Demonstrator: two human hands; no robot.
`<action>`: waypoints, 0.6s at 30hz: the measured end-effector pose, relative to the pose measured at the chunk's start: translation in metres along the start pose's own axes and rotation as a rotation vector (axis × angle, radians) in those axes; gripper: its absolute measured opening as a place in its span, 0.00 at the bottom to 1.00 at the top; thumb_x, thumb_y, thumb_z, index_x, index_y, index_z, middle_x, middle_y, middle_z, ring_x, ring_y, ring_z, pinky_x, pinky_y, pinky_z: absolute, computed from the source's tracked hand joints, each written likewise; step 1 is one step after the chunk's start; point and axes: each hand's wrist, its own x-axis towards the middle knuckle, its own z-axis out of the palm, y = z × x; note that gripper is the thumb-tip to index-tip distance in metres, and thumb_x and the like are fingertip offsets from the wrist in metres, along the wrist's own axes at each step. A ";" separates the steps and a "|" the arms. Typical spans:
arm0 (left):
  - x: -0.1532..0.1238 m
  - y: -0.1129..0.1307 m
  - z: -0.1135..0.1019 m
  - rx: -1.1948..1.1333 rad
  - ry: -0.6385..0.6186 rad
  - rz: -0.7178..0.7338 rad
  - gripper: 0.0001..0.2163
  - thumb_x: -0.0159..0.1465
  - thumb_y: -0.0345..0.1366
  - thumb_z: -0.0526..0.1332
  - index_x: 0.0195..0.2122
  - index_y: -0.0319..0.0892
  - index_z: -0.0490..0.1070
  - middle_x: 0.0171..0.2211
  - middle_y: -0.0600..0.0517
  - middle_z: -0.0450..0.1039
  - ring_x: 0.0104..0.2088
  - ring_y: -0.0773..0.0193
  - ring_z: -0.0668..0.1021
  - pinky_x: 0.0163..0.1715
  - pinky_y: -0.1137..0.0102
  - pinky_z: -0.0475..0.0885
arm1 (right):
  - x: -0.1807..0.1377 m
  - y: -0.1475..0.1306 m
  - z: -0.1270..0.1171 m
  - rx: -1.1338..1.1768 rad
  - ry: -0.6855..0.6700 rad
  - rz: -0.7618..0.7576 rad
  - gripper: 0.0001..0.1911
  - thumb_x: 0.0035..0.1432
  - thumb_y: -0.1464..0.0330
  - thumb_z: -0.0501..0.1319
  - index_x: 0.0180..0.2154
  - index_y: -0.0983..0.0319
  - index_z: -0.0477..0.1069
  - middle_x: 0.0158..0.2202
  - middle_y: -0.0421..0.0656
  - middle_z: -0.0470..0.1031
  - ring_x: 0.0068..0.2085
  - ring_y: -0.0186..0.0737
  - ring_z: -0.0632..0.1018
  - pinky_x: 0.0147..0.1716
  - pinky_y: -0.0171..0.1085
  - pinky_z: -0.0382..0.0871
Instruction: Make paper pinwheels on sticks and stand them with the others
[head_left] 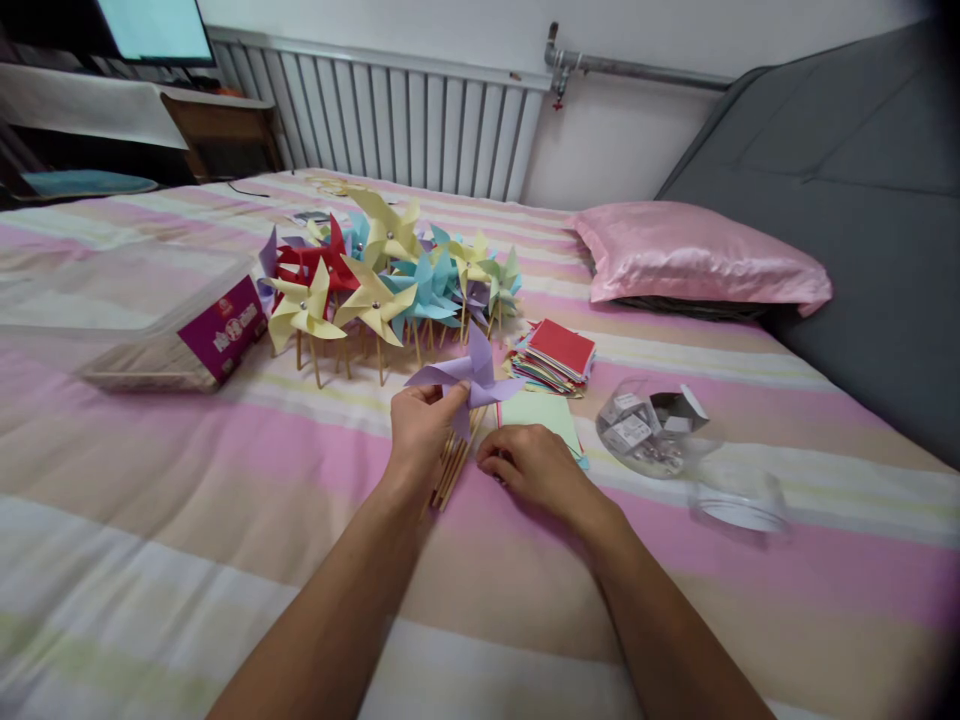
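Observation:
My left hand (421, 430) pinches a purple paper pinwheel (469, 378) just above the striped bedspread. Below it lies a bundle of wooden sticks (452, 470). My right hand (529, 462) rests on the bed beside those sticks, fingers curled toward them, at the edge of a light green paper sheet (544, 412). I cannot make out whether its fingers hold anything. A cluster of finished pinwheels (375, 280) in yellow, red, blue and green stands behind my hands.
A stack of coloured paper squares (555, 355) lies right of the pinwheels. A clear jar (649, 430) lies on its side, its lid (739, 500) nearby. A clear box with a purple label (172, 330) sits left. A pink pillow (697, 262) lies at the back right.

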 end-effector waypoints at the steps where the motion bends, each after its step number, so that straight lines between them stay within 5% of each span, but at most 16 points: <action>1: 0.000 0.000 0.000 -0.009 -0.001 0.003 0.09 0.47 0.37 0.66 0.25 0.35 0.75 0.20 0.54 0.70 0.21 0.70 0.69 0.23 0.73 0.62 | -0.001 -0.002 -0.004 0.086 0.002 -0.020 0.07 0.53 0.76 0.59 0.29 0.60 0.75 0.30 0.39 0.78 0.31 0.36 0.75 0.32 0.33 0.62; 4: 0.000 0.000 0.000 -0.026 -0.019 0.006 0.09 0.47 0.37 0.66 0.26 0.36 0.76 0.21 0.54 0.72 0.21 0.70 0.70 0.23 0.74 0.63 | -0.006 -0.008 -0.019 0.384 0.025 -0.045 0.04 0.55 0.71 0.60 0.30 0.60 0.73 0.27 0.37 0.75 0.25 0.31 0.71 0.26 0.31 0.61; 8: -0.006 0.003 0.003 -0.007 -0.088 0.036 0.07 0.48 0.36 0.65 0.23 0.36 0.76 0.20 0.54 0.73 0.20 0.70 0.70 0.22 0.75 0.63 | -0.009 -0.011 -0.027 0.556 0.215 -0.033 0.05 0.55 0.66 0.62 0.31 0.60 0.73 0.28 0.37 0.74 0.23 0.30 0.67 0.23 0.31 0.60; 13: -0.012 0.000 0.006 0.001 -0.218 0.096 0.07 0.50 0.36 0.64 0.26 0.36 0.76 0.21 0.53 0.74 0.20 0.69 0.72 0.20 0.75 0.63 | -0.004 -0.009 -0.024 0.363 0.498 -0.101 0.03 0.56 0.69 0.62 0.30 0.60 0.74 0.29 0.38 0.73 0.26 0.31 0.68 0.27 0.33 0.62; 18: -0.011 -0.006 0.006 -0.033 -0.294 0.108 0.08 0.51 0.35 0.65 0.31 0.37 0.77 0.25 0.51 0.76 0.24 0.67 0.74 0.24 0.74 0.67 | 0.001 -0.004 -0.021 0.253 0.649 -0.120 0.02 0.50 0.68 0.66 0.30 0.56 0.77 0.33 0.40 0.66 0.39 0.39 0.70 0.43 0.40 0.62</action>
